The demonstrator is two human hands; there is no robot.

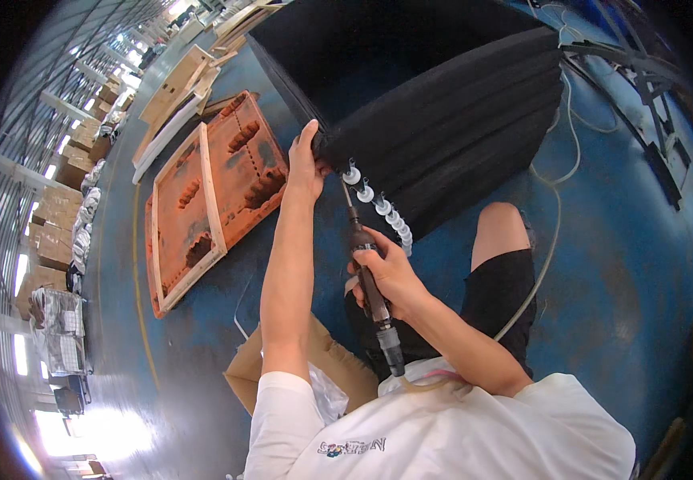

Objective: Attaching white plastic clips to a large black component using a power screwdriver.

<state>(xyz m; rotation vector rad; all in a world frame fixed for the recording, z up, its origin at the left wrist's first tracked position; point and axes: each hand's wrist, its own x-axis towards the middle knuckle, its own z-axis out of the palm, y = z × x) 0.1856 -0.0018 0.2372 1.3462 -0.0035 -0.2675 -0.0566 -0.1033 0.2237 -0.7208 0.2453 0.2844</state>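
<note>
In front of me stands a large black fabric-covered box-like frame (pixel 442 128), open at the top. My left hand (pixel 306 168) grips its near left corner, thumb up along the edge; part of the fingers is hidden behind it. Wrapped in my right hand (pixel 390 276) is a dark air screwdriver (pixel 365 240) with a hose at its tail end. Its thin bit points up toward the frame's lower edge, close to my left hand. Along that edge runs a row of several white round plastic pieces (pixel 365 194), with small dark parts sticking out of them.
An orange worn panel (pixel 234 160) with a light wooden frame (pixel 212 192) lies on the blue floor at left. Wooden boards (pixel 172 100) lie beyond it. An open cardboard box (pixel 338 360) sits by my legs. A pale hose (pixel 553 240) and black metal frames (pixel 654 152) are at right.
</note>
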